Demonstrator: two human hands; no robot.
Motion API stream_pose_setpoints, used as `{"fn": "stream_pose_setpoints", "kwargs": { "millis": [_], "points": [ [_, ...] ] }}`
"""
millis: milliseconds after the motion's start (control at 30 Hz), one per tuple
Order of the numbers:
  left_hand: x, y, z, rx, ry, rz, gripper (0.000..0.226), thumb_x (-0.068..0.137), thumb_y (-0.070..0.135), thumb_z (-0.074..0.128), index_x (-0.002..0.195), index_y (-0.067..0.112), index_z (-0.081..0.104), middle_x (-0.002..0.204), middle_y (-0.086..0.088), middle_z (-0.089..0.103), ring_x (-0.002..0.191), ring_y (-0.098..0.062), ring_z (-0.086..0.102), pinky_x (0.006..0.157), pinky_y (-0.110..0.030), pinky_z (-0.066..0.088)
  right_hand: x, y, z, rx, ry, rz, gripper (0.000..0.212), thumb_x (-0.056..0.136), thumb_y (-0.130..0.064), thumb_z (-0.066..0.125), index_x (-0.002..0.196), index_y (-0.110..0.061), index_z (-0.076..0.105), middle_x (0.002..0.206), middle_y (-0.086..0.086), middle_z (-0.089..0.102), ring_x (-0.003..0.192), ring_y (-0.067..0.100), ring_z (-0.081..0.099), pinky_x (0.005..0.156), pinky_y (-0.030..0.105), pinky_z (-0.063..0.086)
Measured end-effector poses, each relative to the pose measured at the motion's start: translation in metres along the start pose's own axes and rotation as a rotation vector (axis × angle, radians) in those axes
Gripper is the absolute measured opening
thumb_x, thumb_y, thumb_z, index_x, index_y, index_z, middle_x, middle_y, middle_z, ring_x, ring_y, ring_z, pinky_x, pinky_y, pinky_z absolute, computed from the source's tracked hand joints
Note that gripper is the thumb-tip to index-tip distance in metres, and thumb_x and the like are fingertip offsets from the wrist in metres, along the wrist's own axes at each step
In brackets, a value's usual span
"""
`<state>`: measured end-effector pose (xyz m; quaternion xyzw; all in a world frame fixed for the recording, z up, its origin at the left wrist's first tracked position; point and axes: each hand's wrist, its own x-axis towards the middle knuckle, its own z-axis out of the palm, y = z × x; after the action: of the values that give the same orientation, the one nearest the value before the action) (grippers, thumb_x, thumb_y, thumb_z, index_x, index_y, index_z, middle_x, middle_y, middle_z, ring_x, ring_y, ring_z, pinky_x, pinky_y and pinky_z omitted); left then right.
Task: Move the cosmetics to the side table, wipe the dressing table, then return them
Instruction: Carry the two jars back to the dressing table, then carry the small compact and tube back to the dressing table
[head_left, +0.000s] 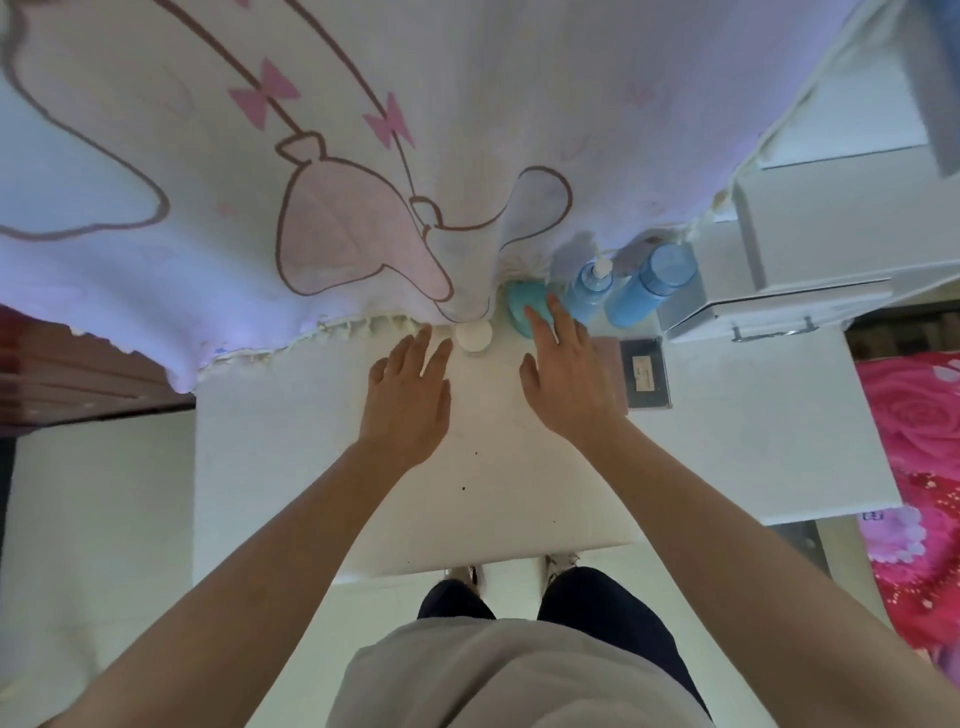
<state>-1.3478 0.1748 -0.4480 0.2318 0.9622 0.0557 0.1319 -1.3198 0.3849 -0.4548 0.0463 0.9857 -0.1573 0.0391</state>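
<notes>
At the far edge of the white rectangular worktop (291, 467), under the fringed hem of a white curtain printed with pink bows (322, 156), the cosmetics stand in a row. From left to right: a small round white-lidded jar (474, 336), a teal rounded container (522, 306), a light-blue translucent pump bottle with a white nozzle (589, 293), and a taller light-blue bottle with a blue cap (652, 286). Contents of the containers cannot be told. The left hand (410, 400) is open, fingers extended, its fingertips just beside the jar and holding nothing. The right hand (566, 379) is likewise open and empty, fingers spread, fingertips overlapping the teal container; contact cannot be confirmed. Right of this hand lie a pink flat item (608, 364), mostly hidden, and a dark rectangular case with a pale label (647, 371). A white box with a metal handle (779, 306) stands at the right end of the worktop.
</notes>
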Motion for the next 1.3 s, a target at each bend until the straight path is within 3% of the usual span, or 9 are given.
{"fn": "stream_pose_setpoints", "kwargs": {
  "millis": [100,233,467,700,1000,1300],
  "points": [
    [-0.034,-0.005,-0.028,0.054,0.164,-0.121,0.052,0.1,0.037,0.034,0.147,0.014,0.04,0.157,-0.015,0.026,0.143,-0.037,0.028,0.109,-0.058,0.029,-0.012,-0.011,-0.028,0.007,0.088,-0.12,0.054,0.1,-0.035,0.045,0.149,-0.014,0.034,0.158,0.014,0.027,0.14,0.033,0.035,0.105,0.047,0.041],
    [-0.094,-0.003,-0.059,0.109,0.352,-0.316,0.053,0.1,0.039,0.036,0.146,0.014,0.041,0.158,-0.019,0.023,0.145,-0.039,0.021,0.11,-0.063,0.023,-0.017,-0.037,-0.054,0.117,0.146,-0.341,0.055,0.101,-0.037,0.04,0.151,-0.014,0.033,0.159,0.017,0.025,0.144,0.036,0.028,0.115,0.05,0.032],
    [-0.238,-0.002,-0.111,0.153,0.548,-0.758,0.056,0.101,0.043,0.029,0.15,0.015,0.032,0.159,-0.02,0.017,0.146,-0.041,0.015,0.112,-0.064,0.016,-0.05,-0.149,-0.075,0.241,0.169,-0.788,0.059,0.101,-0.034,0.045,0.154,-0.013,0.028,0.162,0.017,0.018,0.147,0.035,0.023,0.115,0.048,0.031],
    [-0.43,-0.025,-0.141,0.249,0.649,-1.13,0.059,0.101,0.048,0.023,0.152,0.019,0.022,0.161,-0.017,0.009,0.149,-0.036,0.001,0.117,-0.062,0.005,-0.142,-0.31,-0.077,0.315,0.159,-1.166,0.06,0.101,-0.035,0.046,0.154,-0.011,0.028,0.162,0.018,0.016,0.148,0.035,0.02,0.116,0.049,0.027],
    [-0.713,-0.049,-0.108,0.27,0.795,-1.51,0.063,0.098,0.05,0.029,0.153,0.02,0.022,0.162,-0.015,0.006,0.149,-0.032,0.001,0.117,-0.061,0.007,-0.337,-0.522,-0.025,0.276,0.056,-1.461,0.068,0.101,-0.044,0.041,0.156,-0.013,0.019,0.163,0.019,0.005,0.15,0.036,0.013,0.119,0.051,0.021],
    [-0.889,-0.098,-0.062,0.234,0.766,-1.71,0.064,0.098,0.051,0.028,0.154,0.02,0.019,0.162,-0.015,0.007,0.149,-0.034,0.003,0.116,-0.061,0.009,-0.496,-0.67,0.039,0.264,-0.102,-1.678,0.069,0.101,-0.046,0.039,0.157,-0.016,0.011,0.164,0.015,-0.001,0.151,0.033,0.007,0.121,0.049,0.016]
  ]
}}
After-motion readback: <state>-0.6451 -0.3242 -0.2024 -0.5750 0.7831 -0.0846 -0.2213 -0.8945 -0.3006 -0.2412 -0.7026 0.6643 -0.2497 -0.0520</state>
